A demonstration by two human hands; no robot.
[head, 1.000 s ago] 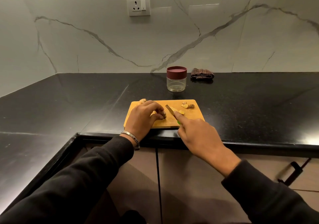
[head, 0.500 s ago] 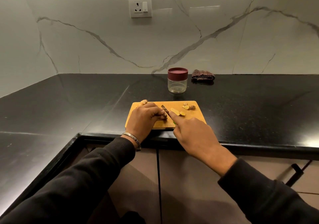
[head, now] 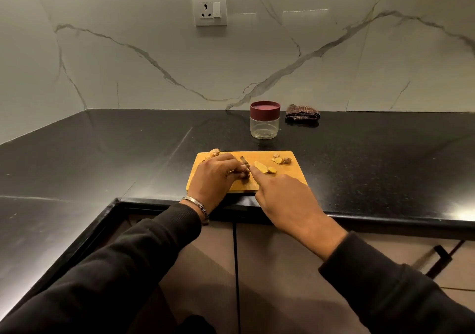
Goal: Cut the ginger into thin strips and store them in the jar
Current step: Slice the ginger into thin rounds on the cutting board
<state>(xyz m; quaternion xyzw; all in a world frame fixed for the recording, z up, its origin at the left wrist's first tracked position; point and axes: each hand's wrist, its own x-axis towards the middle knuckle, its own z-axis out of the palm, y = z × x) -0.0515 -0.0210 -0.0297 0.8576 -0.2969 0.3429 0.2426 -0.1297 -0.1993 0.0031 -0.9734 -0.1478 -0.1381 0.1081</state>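
A wall of pale marble (head: 128,58), smooth and crossed by grey veins, is seen behind an L-shaped worktop (head: 372,159) of polished, speckled black stone with a rounded front edge. Flat brown cabinet doors (head: 270,269) are visible below that edge. A white rectangular socket plate (head: 209,9) is set into the wall.

A rectangular wooden cutting board (head: 288,177) with rounded corners is laid near the worktop's front edge. Both forearms are covered by black knitted sleeves (head: 108,277). The left hand (head: 214,177) is rested on the board with its fingers curled down over a piece of ginger (head: 245,175), which is pinned at the fingertips and mostly hidden; a metal bangle (head: 196,206) is worn at that wrist. The right hand (head: 282,195) is wrapped around a knife handle that is hidden, the index finger laid straight along the spine; only the short metal blade (head: 244,161) is seen, its edge set just beside the left fingertips.

A squat, clear, cylindrical jar (head: 264,126) with a dark red lid is stood beyond the board, closed and apart from it. A crumpled brown checked cloth (head: 302,113) is lain to its right by the wall.

Pale yellow cut slices (head: 264,168) are lain mid-board, brownish knobby offcuts (head: 281,159) near the far right corner, and a knobbly unpeeled root (head: 214,151) at the far left corner.
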